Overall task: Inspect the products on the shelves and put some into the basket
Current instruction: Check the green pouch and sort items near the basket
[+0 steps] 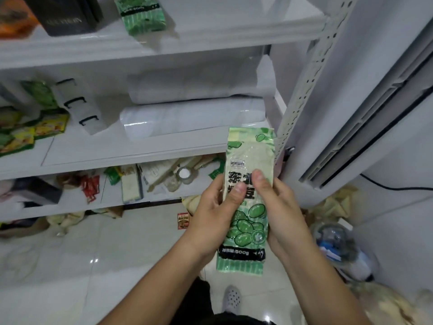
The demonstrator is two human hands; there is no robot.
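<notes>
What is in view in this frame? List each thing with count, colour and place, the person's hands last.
held bean packet: one, green, upright before the shelves
second bean packet: one, green, top shelf
dark box: one, black, top shelf, left
wrapped bundles: two, white, stacked on middle shelf
sachets: several, yellow-green, middle shelf, left
small packet: one, red-brown, on floor
left hand: grips held bean packet's left edge
right hand: grips its right edge

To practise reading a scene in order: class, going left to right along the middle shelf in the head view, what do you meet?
Yellow-and-green snack packets → clear plastic pack with black clips → stacked white plastic-wrapped bundles → perforated white shelf upright.
</notes>
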